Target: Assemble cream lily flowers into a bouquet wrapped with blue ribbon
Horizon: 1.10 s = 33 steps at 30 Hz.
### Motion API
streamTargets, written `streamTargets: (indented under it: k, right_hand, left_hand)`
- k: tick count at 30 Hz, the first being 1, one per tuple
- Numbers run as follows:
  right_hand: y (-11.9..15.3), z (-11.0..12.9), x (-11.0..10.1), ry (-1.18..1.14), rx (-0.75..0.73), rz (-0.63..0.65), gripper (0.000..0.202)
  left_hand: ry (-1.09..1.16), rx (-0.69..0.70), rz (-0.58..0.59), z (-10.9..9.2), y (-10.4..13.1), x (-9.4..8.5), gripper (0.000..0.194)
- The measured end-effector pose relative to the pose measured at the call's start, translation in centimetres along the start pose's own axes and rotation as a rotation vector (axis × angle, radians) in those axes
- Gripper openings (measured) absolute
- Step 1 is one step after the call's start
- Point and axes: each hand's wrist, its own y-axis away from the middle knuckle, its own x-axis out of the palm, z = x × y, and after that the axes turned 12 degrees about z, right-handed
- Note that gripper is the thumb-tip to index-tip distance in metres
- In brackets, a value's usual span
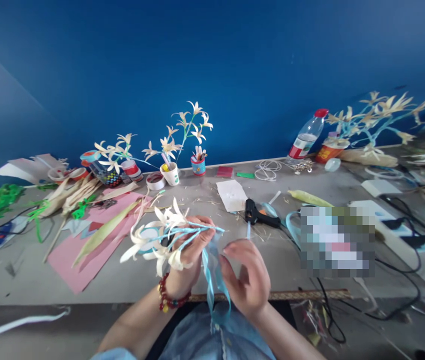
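My left hand [193,245] is closed around the blue-wrapped stems of a bunch of handmade cream flowers [167,240], whose blossoms point left. The stems' bound end [218,229] sticks out to the right past my fingers. A light blue ribbon [208,280] hangs in a loop from beneath my left hand towards my lap. Just right of it, my right hand [248,275] is curved with thumb and fingers apart, and nothing shows between them. Whether its fingertips touch the ribbon I cannot tell.
A black glue gun [261,215] lies beyond my right hand, beside a white paper sheet [232,195]. Pink paper [81,250] lies at left. Along the wall stand a flower-filled paper cup [170,175], a plastic bottle [306,137] and more flowers [381,115]. Cables and a power strip [388,230] lie right.
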Motion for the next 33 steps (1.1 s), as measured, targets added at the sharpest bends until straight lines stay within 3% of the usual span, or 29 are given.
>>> streamTargets:
  k: [2, 5, 8, 13, 17, 23, 28, 31, 33]
  right_hand:
    - [0.4, -0.7, -0.6, 0.334, -0.235, -0.019, 0.045]
    - [0.4, -1.9, -1.1, 0.623, -0.291, -0.019, 0.049]
    - [0.0, -2.6, -1.2, 0.684, -0.269, 0.011, 0.047]
    - [-1.4, -2.4, -1.4, 0.748, -0.358, 0.039, 0.034]
    - [-2.3, -1.4, -1.9, 0.716, -0.419, 0.084, 0.025]
    - [-2.8, -0.3, -2.8, 0.591, -0.277, 0.143, 0.024]
    - [-3.3, -0.3, -3.8, 0.393, -0.195, 0.256, 0.023]
    - [-3.1, -0.5, -4.0, 0.254, -0.168, 0.319, 0.025]
    - [-2.8, -0.5, -3.9, 0.117, -0.069, 0.301, 0.023]
  left_hand:
    - [-0.001, 0.007, -0.01, -0.4, -0.1, 0.1, 0.009]
    - [0.137, 0.005, -0.013, -0.5, -0.1, 0.6, 0.009]
    - [0.271, -0.002, -0.034, -0.1, -0.1, 1.1, 0.01]
    - [0.271, -0.032, -0.024, 0.2, -0.2, 1.4, 0.009]
    - [0.209, -0.031, -0.036, 0.0, -0.3, 0.9, 0.008]
    - [-0.126, 0.028, 0.023, -0.8, -0.6, -0.5, 0.007]
    - [-0.359, 0.124, 0.134, -1.1, -0.6, -1.7, 0.01]
    - [-0.382, 0.083, 0.231, -1.3, -0.6, -2.1, 0.01]
    - [-0.35, 0.04, 0.299, -1.7, -0.6, -2.2, 0.008]
